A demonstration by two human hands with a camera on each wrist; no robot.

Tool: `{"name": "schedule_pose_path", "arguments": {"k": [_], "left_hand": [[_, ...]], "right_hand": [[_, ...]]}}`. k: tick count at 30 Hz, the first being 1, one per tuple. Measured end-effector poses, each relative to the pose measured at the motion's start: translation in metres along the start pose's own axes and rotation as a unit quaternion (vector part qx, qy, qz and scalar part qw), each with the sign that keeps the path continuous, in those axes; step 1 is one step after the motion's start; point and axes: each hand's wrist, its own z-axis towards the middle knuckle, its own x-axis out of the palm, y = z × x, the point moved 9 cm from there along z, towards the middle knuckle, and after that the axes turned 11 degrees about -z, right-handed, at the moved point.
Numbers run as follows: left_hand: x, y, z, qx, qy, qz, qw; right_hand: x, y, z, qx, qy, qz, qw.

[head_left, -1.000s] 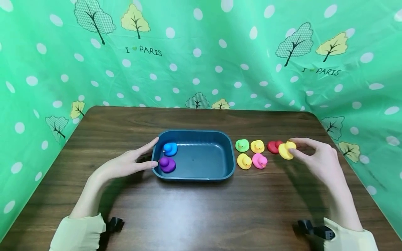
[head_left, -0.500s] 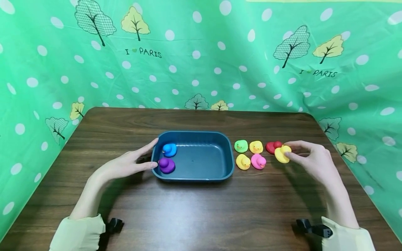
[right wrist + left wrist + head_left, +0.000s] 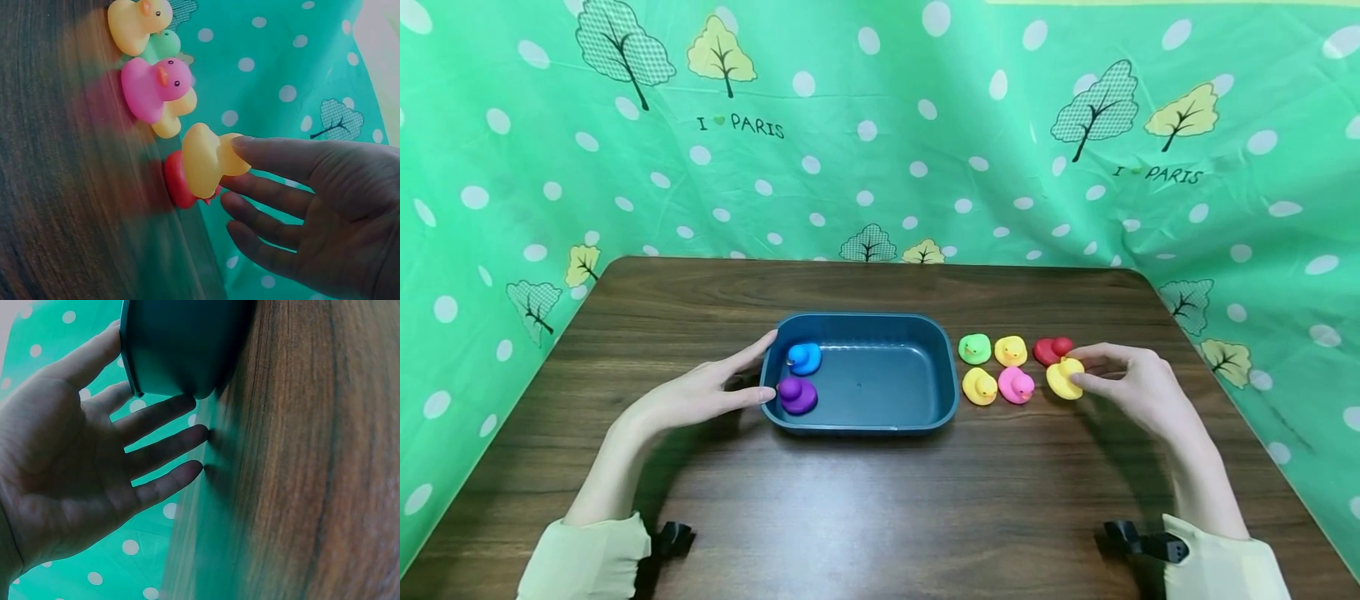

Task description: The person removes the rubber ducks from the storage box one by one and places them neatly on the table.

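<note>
In the head view a dark blue rectangular tray (image 3: 887, 387) stands mid-table, with a blue rubber duck (image 3: 805, 358) and a purple rubber duck (image 3: 798, 395) at its left end. My left hand (image 3: 707, 390) touches the tray's left end, thumb and index finger at the rim; the left wrist view shows its fingers straight and spread. On the right, my right hand (image 3: 1138, 387) pinches a yellow rubber duck (image 3: 1064, 379) by its head between thumb and fingers. That duck is tilted and, in the right wrist view, partly hides the red rubber duck (image 3: 177, 181) behind it.
Between tray and right hand sit a green duck (image 3: 974, 349), two more yellow ducks, one at the back (image 3: 1011, 351) and one in front (image 3: 980, 387), and a pink duck (image 3: 1017, 385). A green dotted curtain (image 3: 865, 125) hangs behind the wooden table (image 3: 850, 517).
My right hand has moved left and slightly toward the front with the yellow duck, which now sits in front of the red one. My left hand has stayed at the tray.
</note>
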Motion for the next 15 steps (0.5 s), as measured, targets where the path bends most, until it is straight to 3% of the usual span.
{"name": "schedule_pose_path", "arguments": {"k": [15], "left_hand": [[0.000,0.001,0.000,-0.002,0.000,-0.001,1.0000]], "right_hand": [[0.018,-0.005,0.004,0.007,0.039,0.001,0.9992]]}}
